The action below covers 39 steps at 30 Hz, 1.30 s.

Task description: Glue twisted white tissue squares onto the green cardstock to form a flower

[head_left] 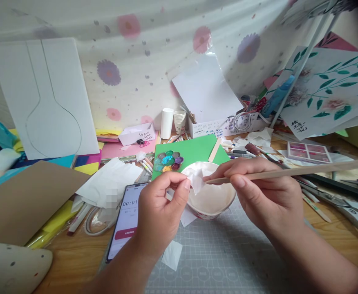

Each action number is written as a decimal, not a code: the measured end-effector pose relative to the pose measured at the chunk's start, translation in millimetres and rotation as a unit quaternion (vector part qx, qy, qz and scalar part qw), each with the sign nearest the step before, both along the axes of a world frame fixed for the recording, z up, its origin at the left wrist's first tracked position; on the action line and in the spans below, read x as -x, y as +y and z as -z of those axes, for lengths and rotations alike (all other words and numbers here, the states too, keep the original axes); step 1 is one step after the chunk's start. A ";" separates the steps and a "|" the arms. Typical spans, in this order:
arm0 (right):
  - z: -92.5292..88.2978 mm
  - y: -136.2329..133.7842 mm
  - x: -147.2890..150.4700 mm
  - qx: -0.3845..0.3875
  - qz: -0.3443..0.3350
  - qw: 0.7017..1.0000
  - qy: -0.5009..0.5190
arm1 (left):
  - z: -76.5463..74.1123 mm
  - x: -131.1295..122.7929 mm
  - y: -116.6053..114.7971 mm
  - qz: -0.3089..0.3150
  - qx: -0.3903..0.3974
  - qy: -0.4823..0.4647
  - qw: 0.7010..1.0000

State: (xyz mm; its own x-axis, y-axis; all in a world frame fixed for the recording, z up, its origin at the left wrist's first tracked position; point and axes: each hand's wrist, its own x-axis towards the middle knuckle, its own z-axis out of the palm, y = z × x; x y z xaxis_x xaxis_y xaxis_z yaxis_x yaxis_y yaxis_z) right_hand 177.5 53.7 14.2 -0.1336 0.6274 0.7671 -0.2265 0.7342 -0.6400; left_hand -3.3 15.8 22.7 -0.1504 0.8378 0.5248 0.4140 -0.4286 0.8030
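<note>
My left hand (166,200) pinches the edge of a small piece of white tissue (197,176) between thumb and forefinger. In my right hand (265,192) lies a long flat wooden stick (314,168), gripped near its left end and pointing out to the right. The stick's tip reaches the tissue's right side, close to my right fingertips. Both hands hover over the rim of a white paper bowl (211,204), whose inside looks pale. Another small square of tissue (172,255) rests on the grey cutting mat (215,261) below my left hand.
Left of the bowl lies a phone (126,222) showing a timer. Behind stand a green board (194,149) with a flower-shaped paint palette (168,161) and a short wooden stick (215,150). Scissors (350,210) and brushes crowd the right; a brown board (28,200) lies left.
</note>
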 end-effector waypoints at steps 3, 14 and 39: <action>-0.7 -0.5 1.5 0.028 -0.054 0.998 0.002 | -0.7 -0.3 -2.1 -0.017 -0.061 0.086 0.994; -1.2 3.1 -0.7 -0.005 0.049 0.998 -0.043 | 0.9 -0.7 -0.4 -0.024 -0.039 0.066 0.997; -12.1 16.8 -19.1 -0.077 0.063 0.975 -0.201 | 0.8 1.8 0.6 -0.018 0.035 -0.009 0.999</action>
State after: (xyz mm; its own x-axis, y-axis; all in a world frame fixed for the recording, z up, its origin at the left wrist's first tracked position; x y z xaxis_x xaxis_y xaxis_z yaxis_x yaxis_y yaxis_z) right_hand 196.6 70.5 26.3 -0.3715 0.5398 0.7554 0.1179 0.8344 -0.5383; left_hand -5.1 16.4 21.9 -0.1907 0.8657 0.4628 0.4137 -0.3566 0.8377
